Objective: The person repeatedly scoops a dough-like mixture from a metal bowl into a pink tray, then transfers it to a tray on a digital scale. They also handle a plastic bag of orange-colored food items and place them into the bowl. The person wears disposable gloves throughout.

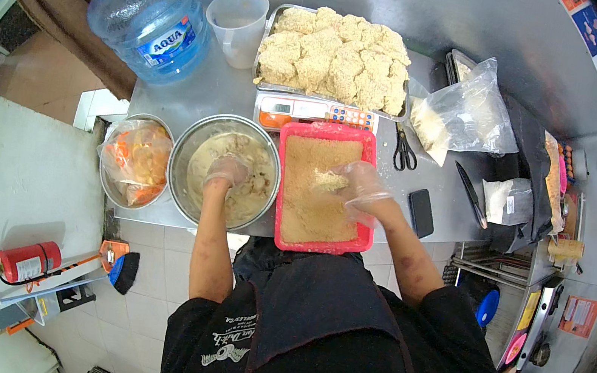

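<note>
My left hand (228, 170), in a clear plastic glove, reaches into a round steel bowl (171, 183) of pale, lumpy batter (200, 158). Its fingers are partly hidden there, so I cannot tell if they grip anything. To the right, a pink plastic tray (278, 183) holds a bed of light brown crumbs or flour (316, 226). Over this bed my right hand (359, 182), also gloved and slightly blurred, has a small crumb-coated piece (329, 180) at its fingers. Behind, a metal tray (407, 101) is heaped with coated pieces (333, 60).
A digital scale (292, 108) sits by the metal tray. Left stand a bagged-food bowl (136, 161), a plastic jug (235, 23) and a large water bottle (148, 11). Rightward lie scissors (405, 151), a phone (421, 212), a knife (471, 192) and a plastic bag (478, 111).
</note>
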Tool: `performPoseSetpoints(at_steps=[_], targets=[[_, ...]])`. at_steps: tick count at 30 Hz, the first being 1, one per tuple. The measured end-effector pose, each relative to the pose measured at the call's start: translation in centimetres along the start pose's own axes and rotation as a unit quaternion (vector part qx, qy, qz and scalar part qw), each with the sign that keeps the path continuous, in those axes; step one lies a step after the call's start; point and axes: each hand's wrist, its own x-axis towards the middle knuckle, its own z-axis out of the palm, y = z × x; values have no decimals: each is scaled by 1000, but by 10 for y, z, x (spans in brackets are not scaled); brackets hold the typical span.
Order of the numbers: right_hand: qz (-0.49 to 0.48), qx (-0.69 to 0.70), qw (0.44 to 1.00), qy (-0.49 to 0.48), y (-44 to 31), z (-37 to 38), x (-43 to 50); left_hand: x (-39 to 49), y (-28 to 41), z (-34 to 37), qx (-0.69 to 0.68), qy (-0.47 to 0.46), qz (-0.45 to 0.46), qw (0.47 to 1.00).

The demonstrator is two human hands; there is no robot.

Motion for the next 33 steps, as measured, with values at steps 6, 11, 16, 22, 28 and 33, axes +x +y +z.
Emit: performPoseSetpoints(at_steps=[6, 11, 16, 22, 28, 33], targets=[[46, 81, 992, 79, 8, -86, 5, -22, -7, -12, -65, 110, 73, 989], [139, 87, 976, 144, 6, -176, 20, -36, -13, -3, -157, 195, 81, 965], [111, 88, 969, 203, 1, -207, 17, -46, -15, -10, -129, 129, 48, 982], [25, 108, 990, 84, 3, -148, -5, -56, -15, -18, -163, 76, 44, 983], [-22, 35, 998, -40, -4, -18, -9, -43, -8, -5, -19, 87, -2, 996], [24, 28, 999, 5, -1, 22, -14, -39, -18, 11, -16, 143, -8, 990]])
